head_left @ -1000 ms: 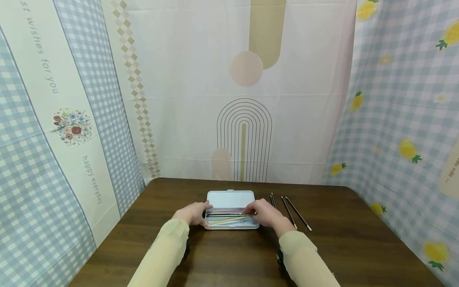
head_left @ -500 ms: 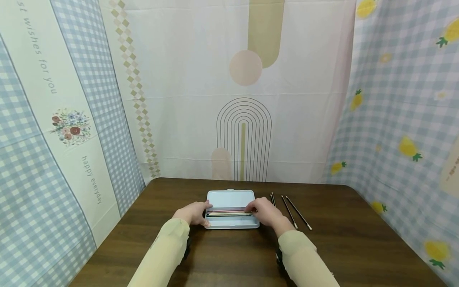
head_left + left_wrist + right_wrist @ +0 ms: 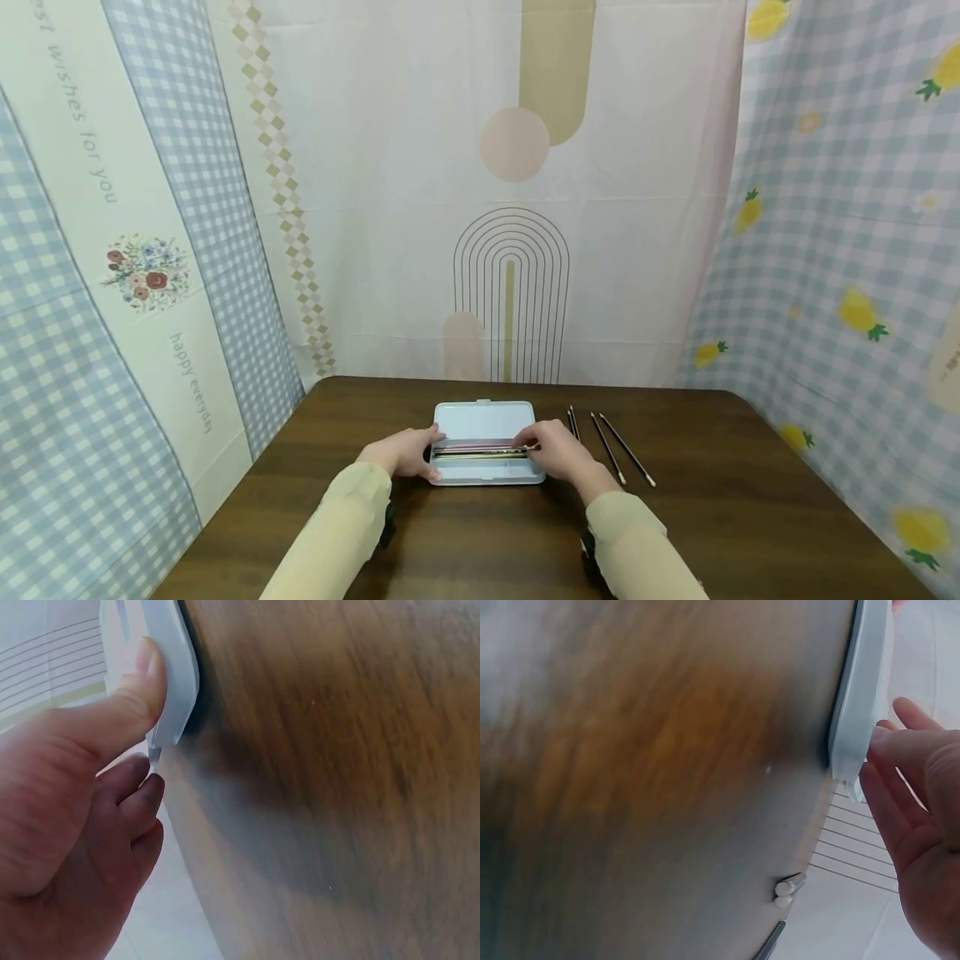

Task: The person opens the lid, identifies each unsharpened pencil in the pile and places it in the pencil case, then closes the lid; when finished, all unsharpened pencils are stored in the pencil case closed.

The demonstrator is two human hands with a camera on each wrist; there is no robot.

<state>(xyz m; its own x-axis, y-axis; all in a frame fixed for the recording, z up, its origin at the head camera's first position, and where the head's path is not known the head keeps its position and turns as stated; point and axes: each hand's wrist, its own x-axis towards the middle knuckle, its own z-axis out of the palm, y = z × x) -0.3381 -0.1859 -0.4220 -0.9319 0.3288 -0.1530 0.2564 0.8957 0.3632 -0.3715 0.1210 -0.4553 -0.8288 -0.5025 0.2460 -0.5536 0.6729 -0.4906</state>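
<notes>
A white pencil case [image 3: 483,418] lies open on the table, its lid folded back to the far side. Several coloured pencils [image 3: 476,455] lie lengthwise in its tray. My left hand [image 3: 403,454] grips the case's left end; in the left wrist view the thumb [image 3: 146,675] presses on the case's edge. Over the tray's right end, my right hand [image 3: 557,450] pinches a pencil by its end, with a dark tip showing beneath the fingers. The right wrist view shows the right hand [image 3: 922,780] at the case's side wall [image 3: 855,697], where the pencil itself is hidden.
Several dark pencils lie on the brown table [image 3: 480,542] to the case's right: a close pair [image 3: 573,423] beside the right hand, then two longer slanted ones, a left pencil [image 3: 608,450] and a right pencil [image 3: 628,451]. Patterned cloth [image 3: 405,250] hangs behind the table.
A yellowish pencil that slanted across the tray's front a second ago now lies among the other pencils. The right hand stays at the tray's right end; the left hand keeps its grip.
</notes>
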